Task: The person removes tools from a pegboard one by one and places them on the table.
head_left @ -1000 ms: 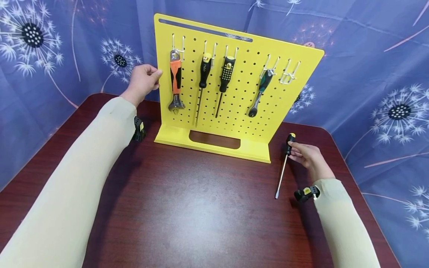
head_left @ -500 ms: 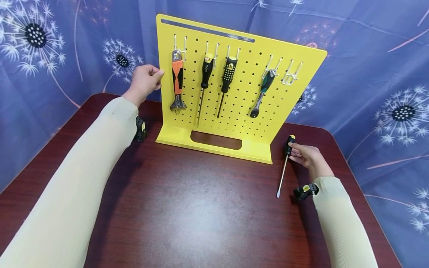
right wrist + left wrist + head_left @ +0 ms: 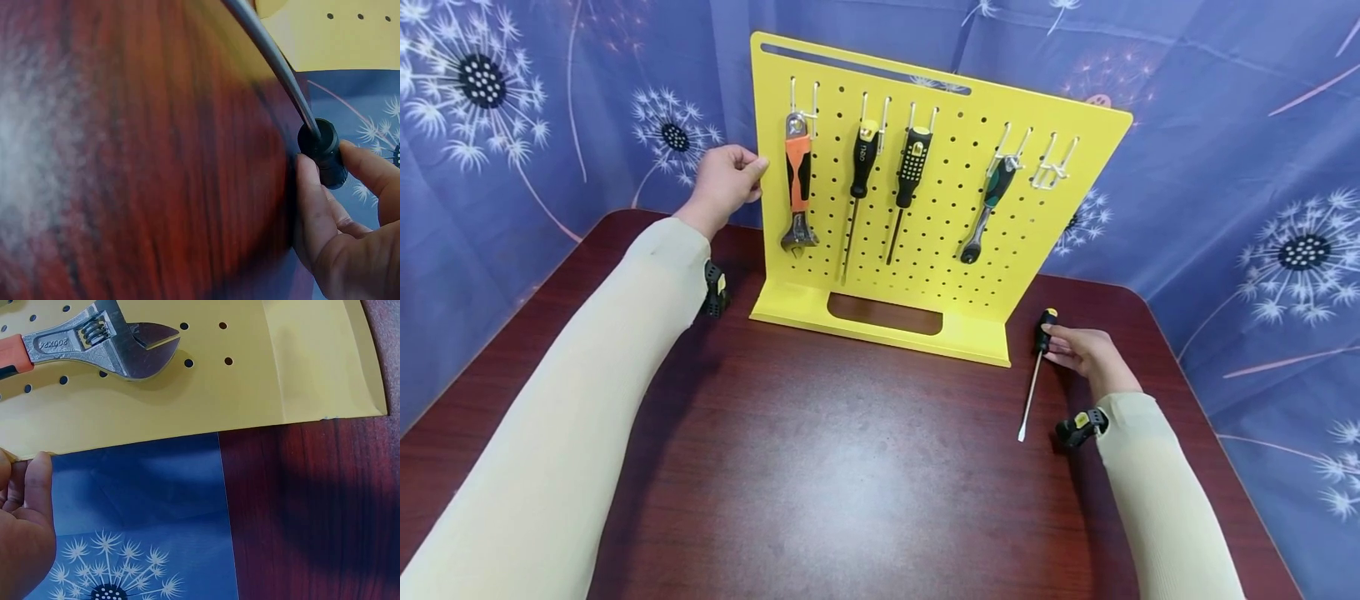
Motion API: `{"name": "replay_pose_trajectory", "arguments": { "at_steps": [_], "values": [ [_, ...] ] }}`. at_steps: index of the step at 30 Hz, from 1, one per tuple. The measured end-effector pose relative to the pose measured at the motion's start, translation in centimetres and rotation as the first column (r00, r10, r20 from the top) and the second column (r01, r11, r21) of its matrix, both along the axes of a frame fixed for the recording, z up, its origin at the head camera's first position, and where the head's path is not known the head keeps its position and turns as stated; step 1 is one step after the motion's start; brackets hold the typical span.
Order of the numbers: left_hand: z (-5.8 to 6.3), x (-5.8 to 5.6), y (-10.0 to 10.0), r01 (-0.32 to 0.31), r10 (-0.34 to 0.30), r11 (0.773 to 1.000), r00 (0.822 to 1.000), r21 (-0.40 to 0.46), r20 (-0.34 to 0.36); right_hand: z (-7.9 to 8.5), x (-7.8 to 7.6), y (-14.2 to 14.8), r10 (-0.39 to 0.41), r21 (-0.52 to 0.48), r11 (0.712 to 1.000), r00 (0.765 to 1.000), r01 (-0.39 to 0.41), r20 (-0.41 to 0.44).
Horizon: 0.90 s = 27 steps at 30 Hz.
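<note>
Right hand: its grip is closed round the handle of the black screwdriver with a yellow cap and long steel shaft; in the right wrist view thumb and fingers pinch the black handle end.
Screwdriver position: on the dark red wooden tabletop, just right of the board's foot, tip pointing toward the person.
Change, screwdriver: against the frame a second ago, the handle sits slightly lower and closer to the hand, and the shaft stands a little steeper; the shift is small. The blur in the right wrist view suggests motion.
Reading of the change: judged a firming of the hold, with the tool not clearly raised off the tabletop.
Left hand: grip narrow, fingers pinching the left edge of the upright yellow perforated metal tool board; unchanged from both earlier frames.
Board contents: orange-handled adjustable wrench, two black-and-yellow screwdrivers, green-handled ratchet; all hang as before.
Vacant fitting: bare wire hook at the far right of the board.
Surround: blue dandelion-print cloth.
</note>
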State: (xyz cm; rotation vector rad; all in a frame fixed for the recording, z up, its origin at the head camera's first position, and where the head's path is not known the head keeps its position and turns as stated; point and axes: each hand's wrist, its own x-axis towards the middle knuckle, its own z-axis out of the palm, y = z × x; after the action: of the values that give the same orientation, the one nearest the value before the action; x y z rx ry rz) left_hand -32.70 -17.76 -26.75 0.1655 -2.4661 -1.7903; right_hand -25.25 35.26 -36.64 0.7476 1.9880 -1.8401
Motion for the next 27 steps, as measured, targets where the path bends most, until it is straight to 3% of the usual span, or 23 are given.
{"name": "replay_pose_trajectory", "arguments": {
  "at_steps": [8, 16, 27],
  "values": [
    [0.0, -0.19, -0.07, 0.002, -0.002, 1.0, 1.0, 0.0, 0.006, -0.11, 0.05, -0.11, 0.035, 0.113, 0.993, 0.998, -0.028, -0.057],
    [-0.08, -0.13, -0.05, 0.002, -0.002, 1.0, 1.0, -0.014, 0.0, -0.44, 0.16, -0.36, 0.077, 0.136, 0.989, 0.992, -0.063, -0.102],
    [0.06, 0.11, 0.05, 0.0, 0.0, 1.0, 1.0, -0.001, -0.008, -0.59, 0.03, -0.73, 0.047, 0.159, 0.987, 0.995, -0.032, -0.091]
  ]
}}
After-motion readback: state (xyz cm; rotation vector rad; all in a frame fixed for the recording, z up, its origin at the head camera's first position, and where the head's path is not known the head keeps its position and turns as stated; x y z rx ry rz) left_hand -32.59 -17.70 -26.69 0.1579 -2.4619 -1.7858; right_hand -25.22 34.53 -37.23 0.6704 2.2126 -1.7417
